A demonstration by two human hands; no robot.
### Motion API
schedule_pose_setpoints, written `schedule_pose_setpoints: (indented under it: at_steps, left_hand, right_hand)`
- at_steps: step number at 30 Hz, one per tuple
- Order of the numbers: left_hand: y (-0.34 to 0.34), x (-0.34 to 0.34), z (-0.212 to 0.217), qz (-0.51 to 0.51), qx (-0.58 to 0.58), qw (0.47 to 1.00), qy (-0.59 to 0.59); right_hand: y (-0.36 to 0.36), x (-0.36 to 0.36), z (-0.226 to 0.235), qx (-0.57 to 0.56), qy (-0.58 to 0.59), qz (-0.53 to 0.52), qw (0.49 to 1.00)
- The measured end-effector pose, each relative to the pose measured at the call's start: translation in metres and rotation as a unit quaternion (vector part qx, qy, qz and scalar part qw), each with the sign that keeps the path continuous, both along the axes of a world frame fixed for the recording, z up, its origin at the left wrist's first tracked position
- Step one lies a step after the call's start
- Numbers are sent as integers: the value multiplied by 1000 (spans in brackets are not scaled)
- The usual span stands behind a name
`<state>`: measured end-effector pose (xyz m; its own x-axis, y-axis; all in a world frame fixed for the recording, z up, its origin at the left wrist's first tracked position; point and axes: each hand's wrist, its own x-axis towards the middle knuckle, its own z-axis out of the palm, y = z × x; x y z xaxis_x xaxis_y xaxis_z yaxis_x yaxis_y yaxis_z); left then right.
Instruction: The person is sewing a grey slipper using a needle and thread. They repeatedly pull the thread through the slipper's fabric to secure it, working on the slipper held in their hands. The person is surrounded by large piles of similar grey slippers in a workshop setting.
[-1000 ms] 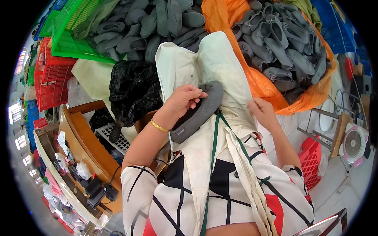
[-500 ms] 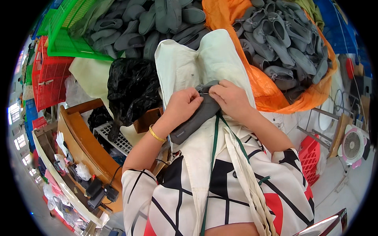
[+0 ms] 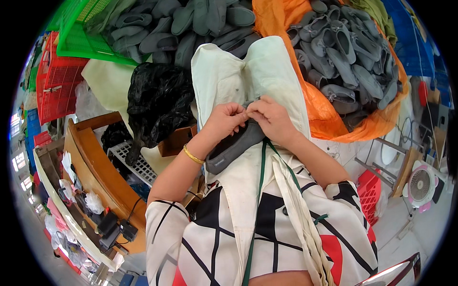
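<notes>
Meeting over the shoe (image 3: 234,150), the left hand (image 3: 222,120) and right hand (image 3: 274,120) are pinching, fingertips closed; cannot tell on what.

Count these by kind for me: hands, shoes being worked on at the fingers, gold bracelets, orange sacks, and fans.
Hands: 2, left hand and right hand
Grey shoe at the fingers: 1
Gold bracelet: 1
Orange sack: 1
White and pink fan: 1
Total: 6
</notes>
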<state>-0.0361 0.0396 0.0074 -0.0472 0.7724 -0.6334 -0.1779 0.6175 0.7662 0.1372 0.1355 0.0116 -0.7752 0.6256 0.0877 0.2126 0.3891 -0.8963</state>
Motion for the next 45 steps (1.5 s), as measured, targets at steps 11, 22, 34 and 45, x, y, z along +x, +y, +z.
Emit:
schedule_pose_setpoints:
  at_steps: [11,22,34,45]
  left_hand:
    - [-9,-12,-11,75,19,983,-166]
    - [15,-5,22,-132,160,939,275]
    - [18,-3,-6,-141,210,904,346]
    - [32,23,44,-205,121,883,404]
  right_hand:
    - [41,158,-47,-593,202,-301,719]
    - [31,155,-39,-499,172,-376,762]
    - [21,178,88,-440,442,-113,773]
    - [22,149,159,-365,413,393,736]
